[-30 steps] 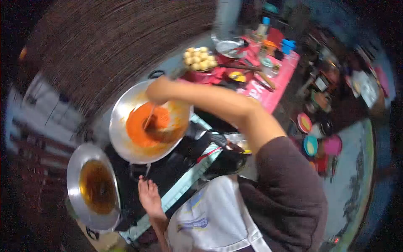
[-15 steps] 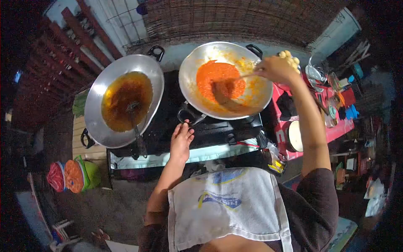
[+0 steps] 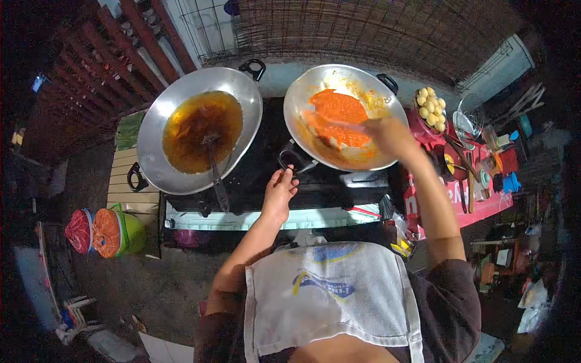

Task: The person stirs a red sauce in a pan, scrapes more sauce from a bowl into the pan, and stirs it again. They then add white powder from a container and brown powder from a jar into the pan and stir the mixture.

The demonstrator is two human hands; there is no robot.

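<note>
My right hand (image 3: pixel 392 144), blurred by motion, is closed around the handle of a spatula (image 3: pixel 331 124). The spatula's blade lies in thick orange-red sauce (image 3: pixel 342 107) inside the right-hand wok (image 3: pixel 299 130). Sauce is smeared up the wok's inner wall. With its fingertips, my left hand (image 3: pixel 281 192) pinches the black near handle (image 3: pixel 289 158) of this same wok. To the left, a second wok (image 3: pixel 154 127) contains dark amber oil (image 3: pixel 196 130), and a long-handled skimmer or ladle (image 3: pixel 215 175) rests in it, its head partly under the liquid.
Both woks sit on a black stove (image 3: pixel 272 130). On the right, a pink-covered table (image 3: pixel 496 209) carries a bowl of peeled eggs (image 3: pixel 431 109), a wire whisk or strainer (image 3: pixel 469 118) and several utensils. Lidded buckets (image 3: pixel 109 233) stand at lower left. A woven screen (image 3: pixel 345 36) backs the stove.
The spatula has swept left through the sauce, and its blade now shows coated in orange. My left hand remains at the wok handle. The whole view has shifted, uncovering the eggs.
</note>
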